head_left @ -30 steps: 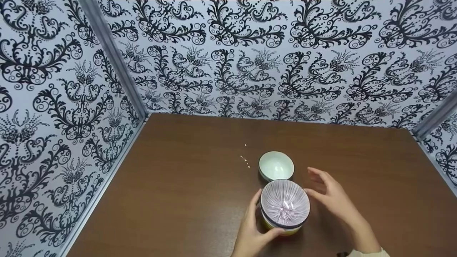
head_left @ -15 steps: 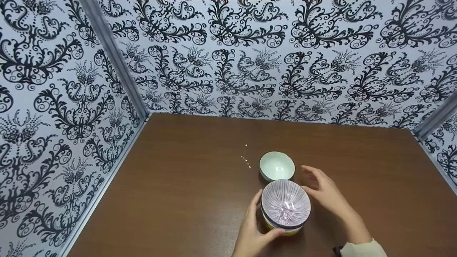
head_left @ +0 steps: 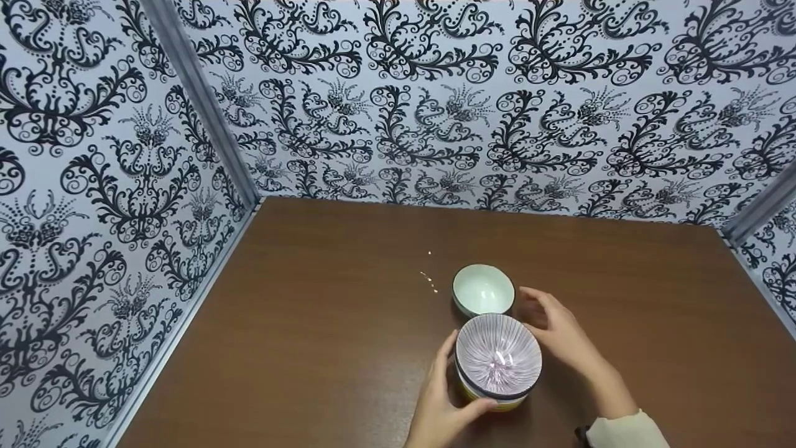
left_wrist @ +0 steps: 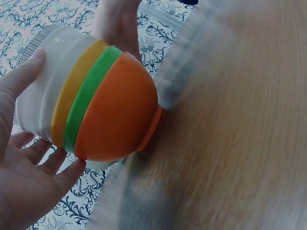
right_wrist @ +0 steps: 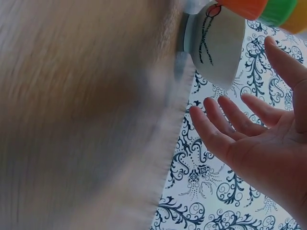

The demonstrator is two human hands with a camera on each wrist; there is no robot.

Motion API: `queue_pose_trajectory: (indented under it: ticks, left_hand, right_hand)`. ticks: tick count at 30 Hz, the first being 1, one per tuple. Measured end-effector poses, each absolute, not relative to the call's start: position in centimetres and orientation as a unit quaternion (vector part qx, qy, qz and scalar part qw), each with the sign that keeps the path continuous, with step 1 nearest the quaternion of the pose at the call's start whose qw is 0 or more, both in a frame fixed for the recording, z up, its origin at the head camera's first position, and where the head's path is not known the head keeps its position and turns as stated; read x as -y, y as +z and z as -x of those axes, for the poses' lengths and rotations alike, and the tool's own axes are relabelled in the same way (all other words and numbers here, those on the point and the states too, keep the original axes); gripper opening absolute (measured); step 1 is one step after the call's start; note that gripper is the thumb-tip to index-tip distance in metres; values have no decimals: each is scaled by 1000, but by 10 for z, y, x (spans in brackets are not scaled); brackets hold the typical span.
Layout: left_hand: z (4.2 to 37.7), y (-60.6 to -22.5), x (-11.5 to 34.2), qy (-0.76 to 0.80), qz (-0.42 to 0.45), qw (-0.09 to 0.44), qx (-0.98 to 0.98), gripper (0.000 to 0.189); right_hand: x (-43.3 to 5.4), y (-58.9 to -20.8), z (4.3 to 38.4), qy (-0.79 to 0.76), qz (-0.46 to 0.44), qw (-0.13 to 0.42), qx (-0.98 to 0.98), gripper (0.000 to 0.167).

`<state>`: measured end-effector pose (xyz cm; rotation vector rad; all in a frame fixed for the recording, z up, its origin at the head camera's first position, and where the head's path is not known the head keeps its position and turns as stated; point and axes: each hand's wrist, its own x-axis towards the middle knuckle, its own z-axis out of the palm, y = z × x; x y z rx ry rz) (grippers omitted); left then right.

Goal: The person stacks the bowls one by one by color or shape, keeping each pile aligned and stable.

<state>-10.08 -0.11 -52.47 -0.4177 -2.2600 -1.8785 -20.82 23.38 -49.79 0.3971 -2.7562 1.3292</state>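
A stack of nested bowls stands near the front of the table, a purple-striped one on top. In the left wrist view the lowest is an orange bowl, under a green, a yellow and pale ones. My left hand holds the stack, thumb on one side and fingers on the other. Just behind it sits a single bowl with a pale green inside and a dark rim. My right hand is spread beside both; in the right wrist view its fingers are apart from the single bowl's white outer wall.
Small white crumbs lie on the brown table, left of the single bowl. Patterned panels close off the back and the sides. A dark object shows beside the right sleeve.
My right hand has moved left and slightly forward, closer to the single bowl. The left hand and the stack have stayed in place.
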Motion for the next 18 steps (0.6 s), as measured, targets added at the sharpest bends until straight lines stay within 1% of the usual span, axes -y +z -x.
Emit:
queue_pose_trajectory:
  ticks: [10, 18]
  left_hand:
    - [100, -522, 2, -641, 138, 71, 751, 102]
    - [101, -525, 1, -626, 154, 98, 758, 100]
  right_hand:
    - [-229, -502, 214, 435, -131, 16, 891, 70]
    - [-223, -506, 218, 458, -131, -1, 879, 79]
